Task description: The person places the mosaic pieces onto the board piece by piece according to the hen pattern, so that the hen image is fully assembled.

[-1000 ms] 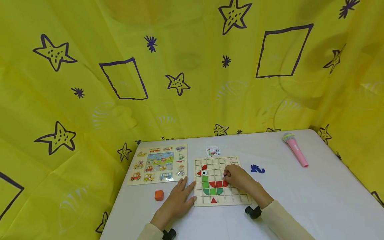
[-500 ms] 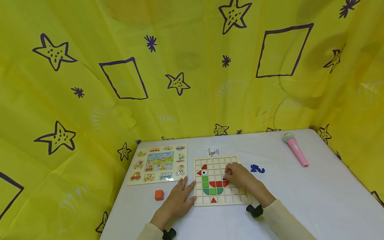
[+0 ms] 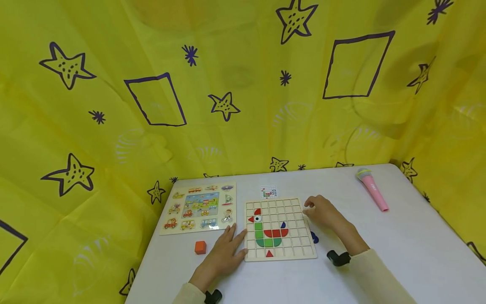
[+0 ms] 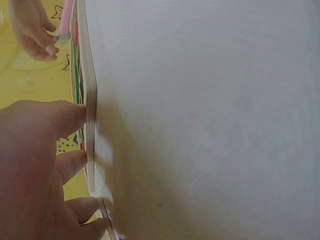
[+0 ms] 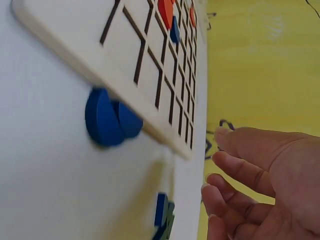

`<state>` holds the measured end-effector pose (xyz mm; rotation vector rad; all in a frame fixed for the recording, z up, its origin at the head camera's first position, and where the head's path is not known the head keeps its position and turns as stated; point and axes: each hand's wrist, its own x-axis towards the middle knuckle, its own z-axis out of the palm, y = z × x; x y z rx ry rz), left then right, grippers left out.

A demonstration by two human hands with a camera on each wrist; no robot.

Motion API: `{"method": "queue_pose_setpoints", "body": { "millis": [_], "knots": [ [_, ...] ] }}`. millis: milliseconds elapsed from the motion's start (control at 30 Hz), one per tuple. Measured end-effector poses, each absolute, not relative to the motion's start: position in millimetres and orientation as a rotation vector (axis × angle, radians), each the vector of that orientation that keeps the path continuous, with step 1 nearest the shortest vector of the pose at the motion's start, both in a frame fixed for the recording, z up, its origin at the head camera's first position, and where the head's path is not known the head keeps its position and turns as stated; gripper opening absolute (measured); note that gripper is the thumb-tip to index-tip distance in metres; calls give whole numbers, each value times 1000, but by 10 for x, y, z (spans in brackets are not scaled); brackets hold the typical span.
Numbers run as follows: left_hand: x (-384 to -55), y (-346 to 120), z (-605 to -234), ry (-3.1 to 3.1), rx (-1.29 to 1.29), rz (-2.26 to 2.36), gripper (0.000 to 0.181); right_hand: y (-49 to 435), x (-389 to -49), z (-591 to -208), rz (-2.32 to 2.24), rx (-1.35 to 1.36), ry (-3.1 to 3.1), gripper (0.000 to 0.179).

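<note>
A wooden grid board (image 3: 300, 249) lies on the table, with red, green and blue pieces and an eye piece set in a bird-like shape. One small dark blue piece (image 3: 283, 225) sits above the red row. My left hand (image 3: 225, 253) rests at the board's left edge, fingers extended, fingertips touching its side in the left wrist view. My right hand (image 3: 328, 215) hovers by the board's right edge, fingers loosely bent, holding nothing in the right wrist view. Below it lie loose blue pieces (image 5: 104, 120) against the board's edge and more blue pieces (image 5: 161, 210) farther off, hidden in the head view.
A small pattern card (image 3: 268, 191) lies behind the grid board. To the left are a vehicle picture puzzle (image 3: 178, 228) and an orange cube (image 3: 200, 247). A pink microphone (image 3: 373, 192) lies at the back right. Yellow patterned cloth (image 3: 235, 147) hangs behind the white table (image 3: 273, 283).
My right hand has let go of the small blue piece above the red row and moved right, off the board's middle. The left hand stays in place.
</note>
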<state>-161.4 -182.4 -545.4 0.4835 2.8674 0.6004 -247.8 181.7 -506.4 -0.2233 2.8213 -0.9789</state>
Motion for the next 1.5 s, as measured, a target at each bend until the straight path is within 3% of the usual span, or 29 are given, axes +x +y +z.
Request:
{"method": "queue_pose_setpoints", "body": {
  "millis": [567, 867, 1133, 1500],
  "knots": [
    [-1624, -1835, -5500, 2870, 475, 588, 63, 2416, -2470, -5180, -852, -137, 2815, 33],
    [-1624, -1839, -5494, 2875, 474, 589, 63, 2497, -2437, -5225, -893, -181, 2812, 17],
    [-1623, -1834, -5510, 2878, 504, 592, 63, 2553, -2430, -5261, -904, -149, 2804, 29],
    [-1623, -1831, -5494, 2883, 492, 572, 63, 2658, -2414, -5273, -928, -149, 2824, 24]
  ]
}}
